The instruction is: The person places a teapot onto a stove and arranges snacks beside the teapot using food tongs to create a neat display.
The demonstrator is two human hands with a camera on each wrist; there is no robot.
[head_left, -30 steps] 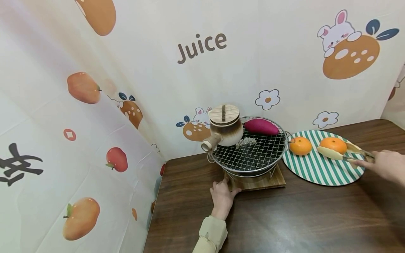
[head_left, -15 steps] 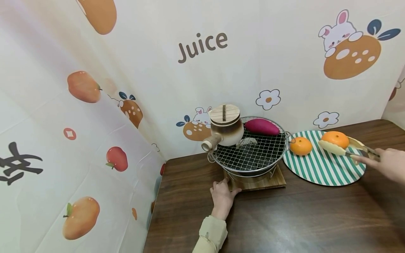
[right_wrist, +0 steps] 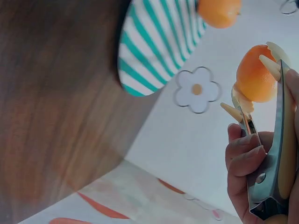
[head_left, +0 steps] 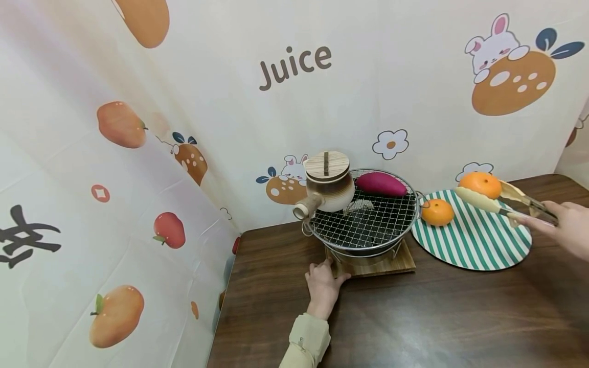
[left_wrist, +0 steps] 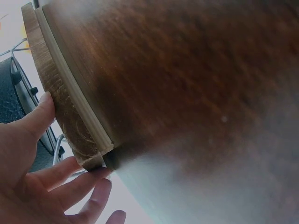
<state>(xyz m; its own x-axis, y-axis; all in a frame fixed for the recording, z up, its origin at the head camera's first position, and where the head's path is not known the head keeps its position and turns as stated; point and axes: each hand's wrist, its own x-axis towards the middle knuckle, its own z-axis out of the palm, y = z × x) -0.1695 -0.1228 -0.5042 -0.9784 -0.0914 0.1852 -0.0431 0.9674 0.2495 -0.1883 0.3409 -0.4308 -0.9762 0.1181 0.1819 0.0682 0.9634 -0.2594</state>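
Note:
At the front left corner of a wooden board (head_left: pixel 393 265), my left hand (head_left: pixel 322 288) grips the edge between thumb and fingers; the left wrist view shows the thumb on one side and fingers at the corner. In my right hand (head_left: pixel 568 229) are food tongs (right_wrist: pixel 268 175) with pale tips. Between those tips a mandarin (head_left: pixel 478 185) is held in the air above a green-and-white striped round mat (head_left: pixel 469 250). A second mandarin (head_left: pixel 437 212) lies on the mat's left part, beside the grill.
On the board stands a round grill (head_left: pixel 368 230) with a wire mesh. It bears a lidded side-handled teapot (head_left: pixel 329 191), a purple sweet potato (head_left: pixel 381 184) and a small whitish piece (head_left: pixel 360 205). A printed cloth (head_left: pixel 349 112) hangs behind the wooden table (head_left: pixel 414 322).
Lifted by the tongs, the mandarin has risen off the striped mat and shifted slightly left. My right hand has moved up with it. My left hand stays on the board's corner.

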